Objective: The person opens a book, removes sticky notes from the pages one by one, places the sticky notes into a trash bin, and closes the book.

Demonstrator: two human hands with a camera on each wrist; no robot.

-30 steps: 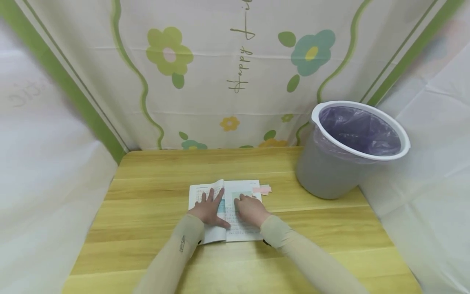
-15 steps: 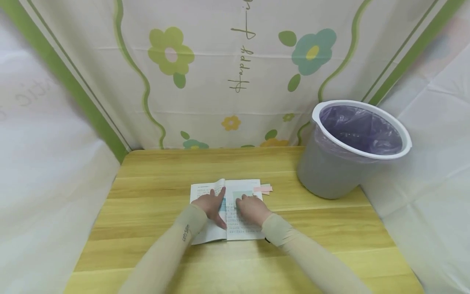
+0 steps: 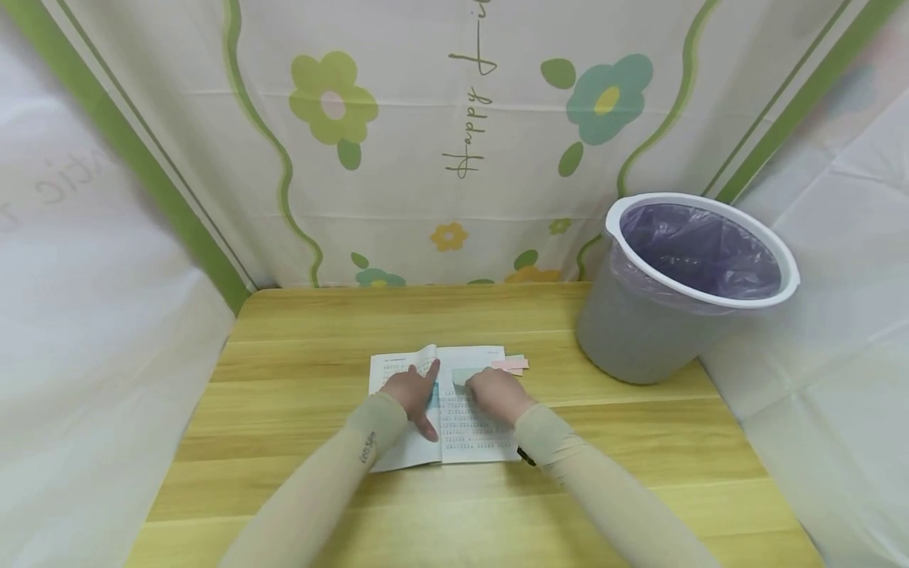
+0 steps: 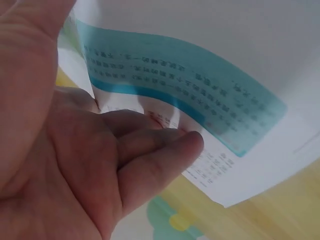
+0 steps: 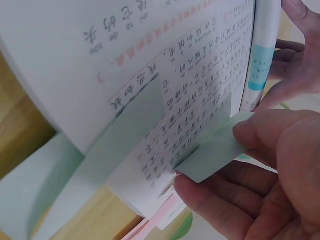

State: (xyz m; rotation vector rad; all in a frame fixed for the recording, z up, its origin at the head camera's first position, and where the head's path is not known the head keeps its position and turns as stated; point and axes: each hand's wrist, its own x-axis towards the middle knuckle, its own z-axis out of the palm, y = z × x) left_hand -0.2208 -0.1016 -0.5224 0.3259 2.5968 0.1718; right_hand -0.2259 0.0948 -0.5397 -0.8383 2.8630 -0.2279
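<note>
An open book (image 3: 472, 442) with printed text lies on the wooden table. My left hand (image 3: 413, 394) rests on the left page near the fold, its thumb held apart from the fingers. That page, with a teal text box (image 4: 185, 75), curves up beside the fingers in the left wrist view. Over the right page, my right hand (image 3: 497, 392) pinches a pale green sticky note (image 5: 215, 155) between thumb and fingertip. The note's held end bends away from the page. Another pale green strip (image 5: 135, 120) lies across the page's other side in the right wrist view.
Pink paper tabs (image 3: 513, 364) stick out past the book's right edge. A grey bin (image 3: 632, 323) with a white rim and purple liner stands at the table's back right. Flower-patterned curtains (image 3: 398, 189) enclose the table at the back and sides.
My right hand has moved slightly up the page and the green note has lifted, baring printed lines below. My left hand has shifted a little right, towards the fold.
</note>
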